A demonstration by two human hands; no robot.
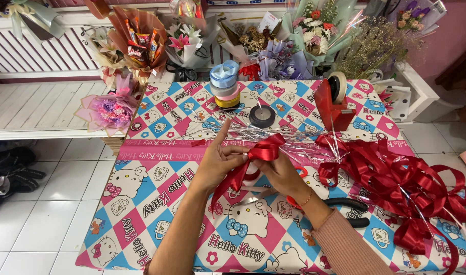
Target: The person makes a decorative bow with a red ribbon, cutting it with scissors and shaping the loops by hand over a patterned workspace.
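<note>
My left hand (218, 162) and my right hand (280, 171) meet at the middle of the table, both pinching a shiny red ribbon bow (263, 150). The left index finger points up while the other fingers grip the bow's centre. A red ribbon tail (229, 186) hangs down toward me from the bow. Thin silver tinsel strands (273, 135) lie just behind the bow. Scissors (253, 196) lie on the table under my hands.
A pile of finished red bows (396, 178) lies at the right. A red tape dispenser (332, 104), a dark tape roll (262, 116) and a stack of ribbon spools (225, 84) stand behind. Black pliers (352, 211) lie by my right forearm. Bouquets (192, 38) line the back edge.
</note>
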